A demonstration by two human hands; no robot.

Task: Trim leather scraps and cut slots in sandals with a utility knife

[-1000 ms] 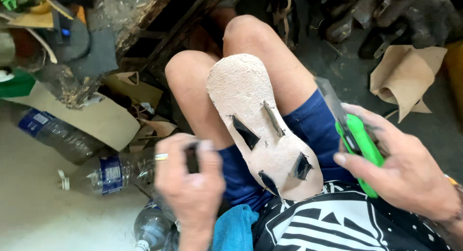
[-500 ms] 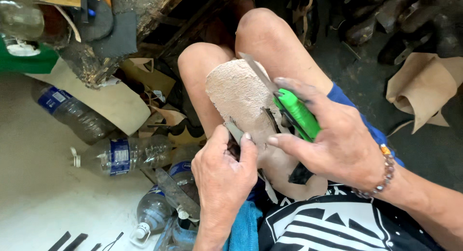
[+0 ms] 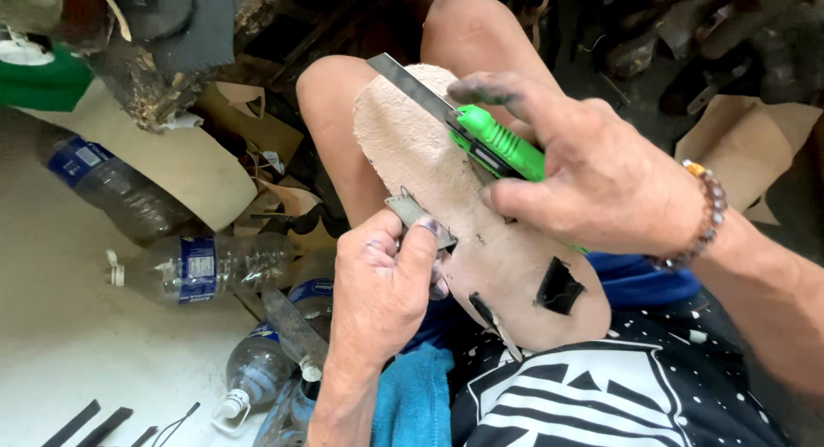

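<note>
Cluttered floor surrounds the seated person: clear plastic bottles (image 3: 193, 262) lie at the left, pale cut scraps (image 3: 184, 168) lie above them, and a blue cloth (image 3: 412, 395) is beside the thigh. On the bare knees (image 3: 343, 95) rests a tan sole-shaped piece of leather (image 3: 463, 206), with dark slots cut through it near the lower end. The right hand (image 3: 601, 181) holds a green utility knife (image 3: 493, 142); its grip is closed around the handle, with the index finger stretched forward along the top, and the long blade (image 3: 412, 85) lies flat over the upper part of the leather and points toward the knee. The left hand (image 3: 382, 279) pinches a small grey strap tab (image 3: 416, 215) between thumb and fingers at the left edge of the leather. I judge the main danger is the blade: the leather is supported only by skin, not by a bench, so if the knife cuts through or slides off the edge, it may reach the knee or thigh. The left fingers are also near the cutting line, so a sudden slip could hurt them. If the pinch is loose, the tab may shift and the cut go crooked.
</note>
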